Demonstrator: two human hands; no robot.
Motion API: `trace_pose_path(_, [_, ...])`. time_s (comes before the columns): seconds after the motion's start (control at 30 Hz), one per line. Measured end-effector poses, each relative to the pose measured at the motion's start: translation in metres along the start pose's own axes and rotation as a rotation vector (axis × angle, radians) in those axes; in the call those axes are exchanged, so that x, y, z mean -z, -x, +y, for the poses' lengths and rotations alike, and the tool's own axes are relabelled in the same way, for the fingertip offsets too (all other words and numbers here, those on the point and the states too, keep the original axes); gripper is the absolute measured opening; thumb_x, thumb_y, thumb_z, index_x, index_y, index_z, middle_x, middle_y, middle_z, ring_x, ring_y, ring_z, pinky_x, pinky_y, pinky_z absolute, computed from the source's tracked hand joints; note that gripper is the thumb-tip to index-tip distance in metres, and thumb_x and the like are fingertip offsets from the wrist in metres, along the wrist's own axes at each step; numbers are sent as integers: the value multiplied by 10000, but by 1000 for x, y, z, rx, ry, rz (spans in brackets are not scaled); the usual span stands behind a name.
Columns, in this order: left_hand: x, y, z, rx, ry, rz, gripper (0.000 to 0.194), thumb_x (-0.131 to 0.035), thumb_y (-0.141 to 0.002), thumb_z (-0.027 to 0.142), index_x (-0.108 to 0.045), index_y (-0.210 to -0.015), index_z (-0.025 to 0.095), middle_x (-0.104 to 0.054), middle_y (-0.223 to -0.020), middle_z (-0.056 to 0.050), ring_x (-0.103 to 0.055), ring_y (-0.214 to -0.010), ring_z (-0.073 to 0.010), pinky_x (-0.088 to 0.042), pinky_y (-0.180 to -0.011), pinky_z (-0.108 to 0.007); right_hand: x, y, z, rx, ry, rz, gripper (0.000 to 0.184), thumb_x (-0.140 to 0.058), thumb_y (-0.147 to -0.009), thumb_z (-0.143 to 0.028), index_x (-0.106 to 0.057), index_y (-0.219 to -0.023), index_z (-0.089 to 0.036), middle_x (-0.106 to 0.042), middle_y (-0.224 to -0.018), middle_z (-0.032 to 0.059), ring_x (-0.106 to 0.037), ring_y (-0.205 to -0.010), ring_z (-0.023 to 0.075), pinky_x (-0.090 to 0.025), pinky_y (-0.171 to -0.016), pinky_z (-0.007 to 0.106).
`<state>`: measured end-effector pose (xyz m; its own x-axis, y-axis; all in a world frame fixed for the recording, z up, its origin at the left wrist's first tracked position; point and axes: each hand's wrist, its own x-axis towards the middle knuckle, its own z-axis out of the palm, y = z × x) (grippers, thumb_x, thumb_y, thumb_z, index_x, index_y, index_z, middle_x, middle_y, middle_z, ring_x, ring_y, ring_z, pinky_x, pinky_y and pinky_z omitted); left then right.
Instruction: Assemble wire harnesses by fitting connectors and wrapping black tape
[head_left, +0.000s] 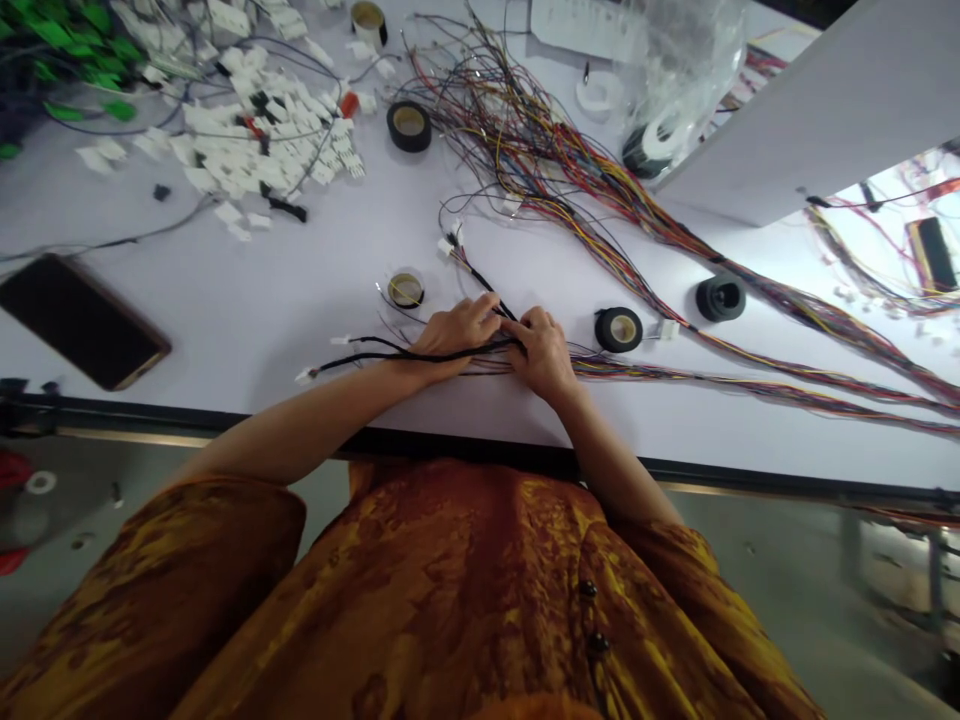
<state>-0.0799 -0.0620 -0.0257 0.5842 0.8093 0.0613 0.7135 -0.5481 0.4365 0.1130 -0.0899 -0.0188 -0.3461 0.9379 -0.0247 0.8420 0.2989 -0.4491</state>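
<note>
My left hand and my right hand meet near the front of the white table, both with fingers closed on a wire harness. Its black-wrapped part runs left from my hands to small white connectors. A second black branch goes up to a white connector. To the right the harness continues as a loose bundle of coloured wires. A black tape roll lies just right of my right hand, a nearly used-up roll just above my left hand.
A dark phone lies at the left. A heap of white connectors is at the back left, another black tape roll beside it. Many coloured wires spread across the back and right. A black spool and a grey board stand right.
</note>
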Motion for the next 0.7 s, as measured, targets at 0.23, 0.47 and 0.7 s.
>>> trace_pose_path(0.23, [0,16,-9,-62,-93,-189,215,-431,-972,196,-619,-1076,213,-648,-991,-70,-653,-853,-209,-454,-667,-294,1,-16,14,-102,-231,136,357,-435,-924,-240,-705,-1146,-169,-568,-950,107,-563,-922,235,-487,-894,414])
trace_pose_path(0.47, [30,58,-36,144,-249,-239,224,-399,-976,239,-606,-1055,214,-675,-1034,-90,-677,-859,-240,-397,-599,-292,10,-53,7,-520,-18,169,213,-544,-933,-343,-678,-938,-178,-576,-1076,120,-587,-951,246,-472,-895,426])
trace_pose_path(0.7, [51,83,-51,363,-347,-301,314,-326,-996,287,-610,-1124,257,-713,-1071,-102,-686,-920,-282,-406,-635,-338,15,-65,25,-600,-116,283,281,-471,-957,-324,-649,-802,-172,-644,-931,85,-597,-914,205,-460,-871,359])
